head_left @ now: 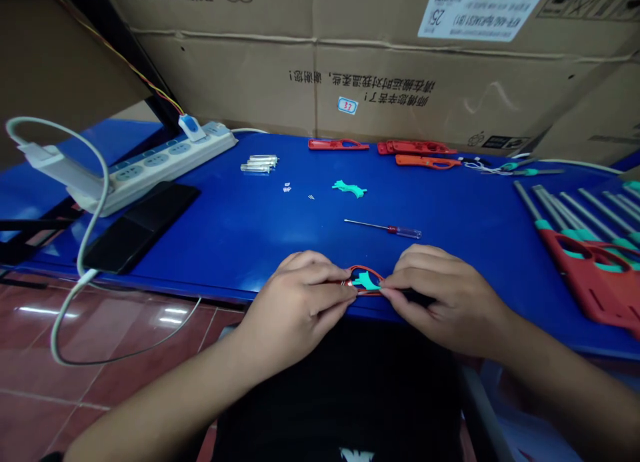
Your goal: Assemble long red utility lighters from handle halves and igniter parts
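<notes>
Two bare hands are working close together, pinching a small red plastic loop (365,270) with a teal plastic piece (367,283) lying across it, just inside the front edge of the blue table (225,249). The left hand (295,303) is grasping one side between thumb and fingers, and the right hand (443,297) is gripping the other, their fingertips nearly meeting at the teal piece. A thin screwdriver (383,229) is lying behind them, and red plastic frames (339,144) are resting near the back edge.
</notes>
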The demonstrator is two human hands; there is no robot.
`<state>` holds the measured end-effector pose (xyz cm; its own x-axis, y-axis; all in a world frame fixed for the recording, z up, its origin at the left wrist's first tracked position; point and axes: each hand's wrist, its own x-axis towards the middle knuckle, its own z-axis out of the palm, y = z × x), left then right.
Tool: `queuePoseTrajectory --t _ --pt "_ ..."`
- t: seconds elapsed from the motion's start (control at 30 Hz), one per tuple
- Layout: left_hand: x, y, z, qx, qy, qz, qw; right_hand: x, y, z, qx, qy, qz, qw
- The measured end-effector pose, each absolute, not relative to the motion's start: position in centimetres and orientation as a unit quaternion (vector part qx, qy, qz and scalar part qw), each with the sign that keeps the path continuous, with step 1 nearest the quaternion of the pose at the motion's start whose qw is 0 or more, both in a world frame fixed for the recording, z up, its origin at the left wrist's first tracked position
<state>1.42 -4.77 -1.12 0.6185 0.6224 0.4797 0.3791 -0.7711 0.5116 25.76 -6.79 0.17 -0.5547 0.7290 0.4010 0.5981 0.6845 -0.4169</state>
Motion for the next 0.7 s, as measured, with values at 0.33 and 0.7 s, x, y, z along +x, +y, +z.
queuePoseTrajectory --t 0.33,0.7 --pt "0.4 -5.1 -1.5 0.903 0.279 0.292 0.15 25.5 -5.9 0.6 -0.367 -0.881 0.149 0.259" --pt "0.3 -5.1 -1.2 0.882 0.314 0.276 0.216 24.6 -6.6 0.7 -0.378 -0.892 0.115 0.221"
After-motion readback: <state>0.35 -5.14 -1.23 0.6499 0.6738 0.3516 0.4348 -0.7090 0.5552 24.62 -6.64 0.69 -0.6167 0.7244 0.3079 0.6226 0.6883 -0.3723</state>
